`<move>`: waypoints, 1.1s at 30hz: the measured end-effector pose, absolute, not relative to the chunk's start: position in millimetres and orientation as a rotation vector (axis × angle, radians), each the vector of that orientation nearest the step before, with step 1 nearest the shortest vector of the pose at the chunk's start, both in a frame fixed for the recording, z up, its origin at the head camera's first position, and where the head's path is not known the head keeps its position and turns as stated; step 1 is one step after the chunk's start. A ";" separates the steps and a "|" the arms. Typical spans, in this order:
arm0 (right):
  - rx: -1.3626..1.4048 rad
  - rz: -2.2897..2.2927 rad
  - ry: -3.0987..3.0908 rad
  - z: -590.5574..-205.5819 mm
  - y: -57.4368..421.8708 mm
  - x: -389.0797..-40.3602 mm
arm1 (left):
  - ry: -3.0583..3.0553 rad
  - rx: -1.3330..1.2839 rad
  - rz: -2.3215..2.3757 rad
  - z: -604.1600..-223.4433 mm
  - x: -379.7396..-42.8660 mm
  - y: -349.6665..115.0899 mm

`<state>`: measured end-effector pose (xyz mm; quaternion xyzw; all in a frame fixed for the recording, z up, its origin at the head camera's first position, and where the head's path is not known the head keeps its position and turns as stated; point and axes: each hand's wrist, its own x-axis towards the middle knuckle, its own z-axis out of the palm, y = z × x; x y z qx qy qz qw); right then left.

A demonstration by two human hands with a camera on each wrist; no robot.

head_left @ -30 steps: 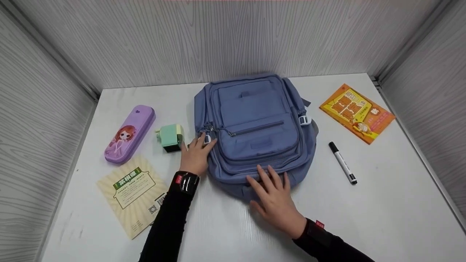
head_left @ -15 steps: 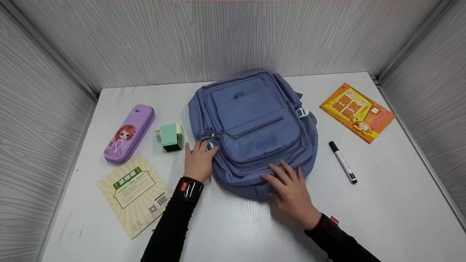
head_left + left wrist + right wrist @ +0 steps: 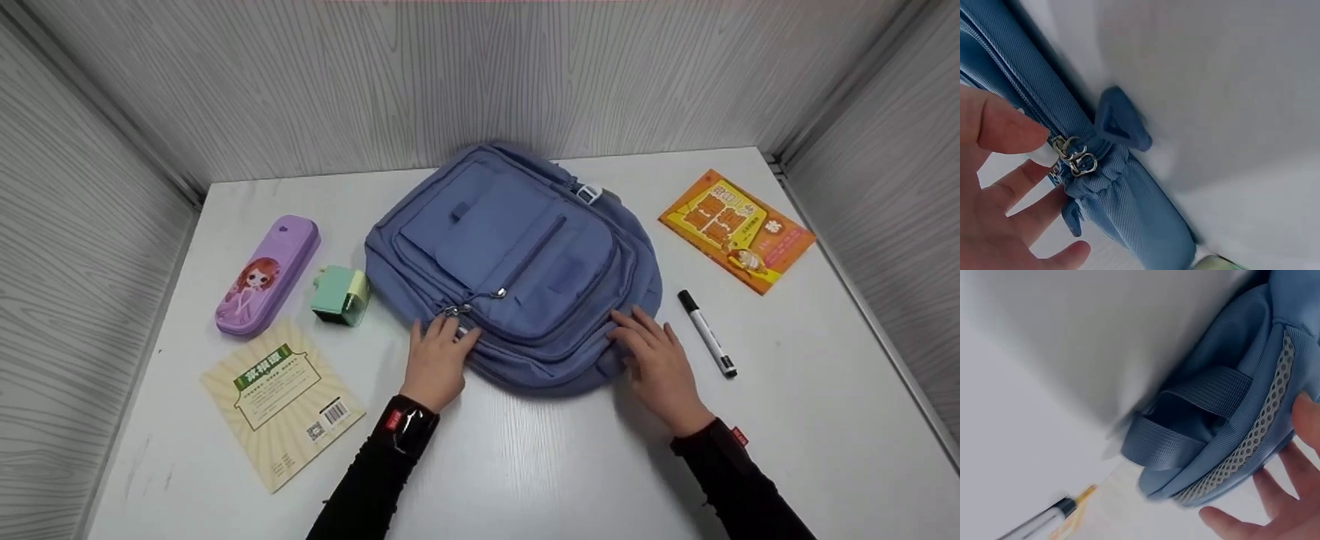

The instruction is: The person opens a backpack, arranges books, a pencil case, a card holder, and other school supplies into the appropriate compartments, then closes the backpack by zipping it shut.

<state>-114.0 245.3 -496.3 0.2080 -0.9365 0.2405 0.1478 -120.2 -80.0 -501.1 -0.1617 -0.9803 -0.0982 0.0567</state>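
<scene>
A blue backpack (image 3: 487,225) lies flat, its front pocket up and its top angled to the far left. At its near left side, my left hand (image 3: 437,364) pinches the bag beside the zipper pulls (image 3: 1078,157), thumb and forefinger around a white buckle (image 3: 1043,154). My right hand (image 3: 664,375) grips the backpack's near right corner, fingers over the top. In the right wrist view, its thumb (image 3: 1306,419) presses on the blue fabric near a mesh strip (image 3: 1264,413), with the other fingers below. A webbing strap loop (image 3: 1168,444) sticks out there.
Left of the bag are a mint-green pencil sharpener (image 3: 334,292), a purple pencil case (image 3: 268,274) and a cream booklet (image 3: 281,409). To the right lie a black-capped marker (image 3: 706,334) and an orange booklet (image 3: 739,232). Grey wood-grain panels (image 3: 480,75) bound the white table.
The backpack has turned counterclockwise, its top swinging left. My left hand has moved right and nearer, my right hand right and slightly away. The pencil sharpener has shifted slightly and turned.
</scene>
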 end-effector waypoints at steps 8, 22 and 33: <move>0.504 0.711 -2.759 -496.9 265.6 -147.2 | -2.931 -0.557 -0.192 -500.7 -104.4 -59.0; 0.530 0.658 -2.782 -494.2 281.8 -180.7 | -2.969 -0.594 -0.068 -499.0 -95.9 -28.1; 0.465 0.691 -2.631 -479.2 260.5 -161.1 | -2.731 -0.627 -0.685 -492.1 -104.3 -69.2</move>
